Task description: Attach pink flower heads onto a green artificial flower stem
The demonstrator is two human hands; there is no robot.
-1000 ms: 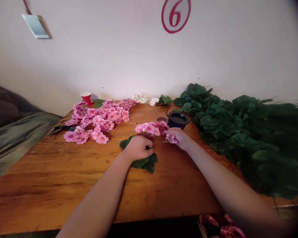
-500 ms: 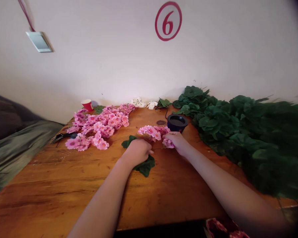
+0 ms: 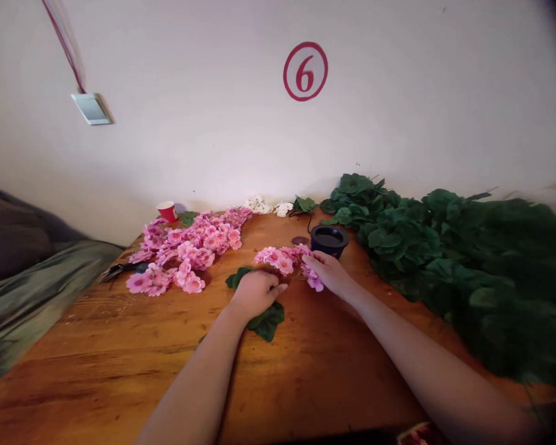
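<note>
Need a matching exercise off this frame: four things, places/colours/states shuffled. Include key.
Things:
1. left hand
2. paper cup
3. leaf pile
4. right hand

Places, colours, states:
A. spread along the right side of the wooden table
B. touching a pink sprig
C. over a few green leaves at mid-table
D. red outside, white inside

Pairs: 1-C, 2-D, 3-A, 4-B

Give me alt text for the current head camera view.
A person's bare left hand covers part of a green leafy sprig while the right hand grips a small pink flower cluster over a brown wooden table. Pink blossoms lie heaped left, broad dark green leaves right, a round black-rimmed container beyond the right hand.
</note>
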